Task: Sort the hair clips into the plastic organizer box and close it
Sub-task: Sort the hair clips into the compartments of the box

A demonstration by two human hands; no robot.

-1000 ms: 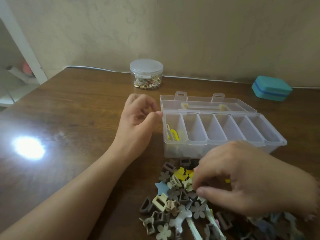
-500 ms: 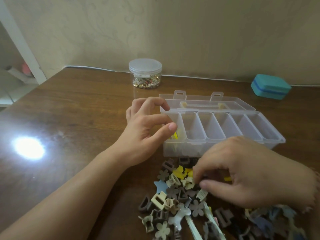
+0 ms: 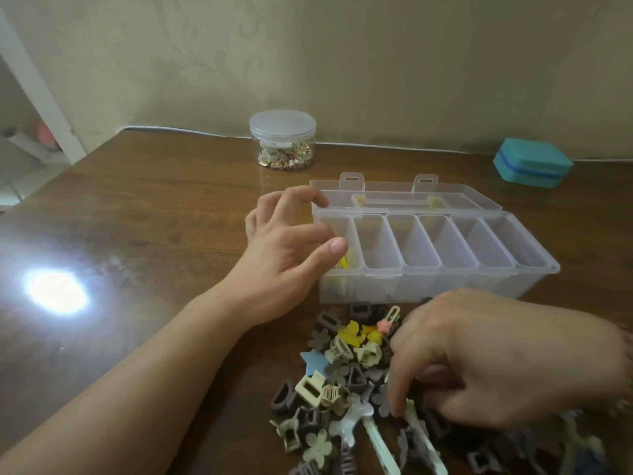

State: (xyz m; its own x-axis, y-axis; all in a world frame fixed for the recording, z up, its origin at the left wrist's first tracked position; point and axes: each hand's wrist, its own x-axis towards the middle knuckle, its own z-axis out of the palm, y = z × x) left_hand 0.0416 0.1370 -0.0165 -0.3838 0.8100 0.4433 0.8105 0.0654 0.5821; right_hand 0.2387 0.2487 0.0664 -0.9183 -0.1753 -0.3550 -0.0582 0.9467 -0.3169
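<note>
Left hand (image 3: 287, 248), fingers spread and holding nothing, steadies the clear plastic six-compartment organizer box (image 3: 435, 255) at its 9 o'clock end; right hand (image 3: 489, 365), curled, grasp unclear, should pinch one clip from the mixed-colour hair-clip pile (image 3: 349, 382) at 6 o'clock.

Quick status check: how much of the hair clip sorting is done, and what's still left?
Barely started. Done: the organizer box is open, with something yellow in its leftmost compartment; the other five look empty. In hand: the left hand rests at the box's left end, while the right hand picks through the pile of clips. Left: nearly the whole pile, then shutting the lid.
</note>
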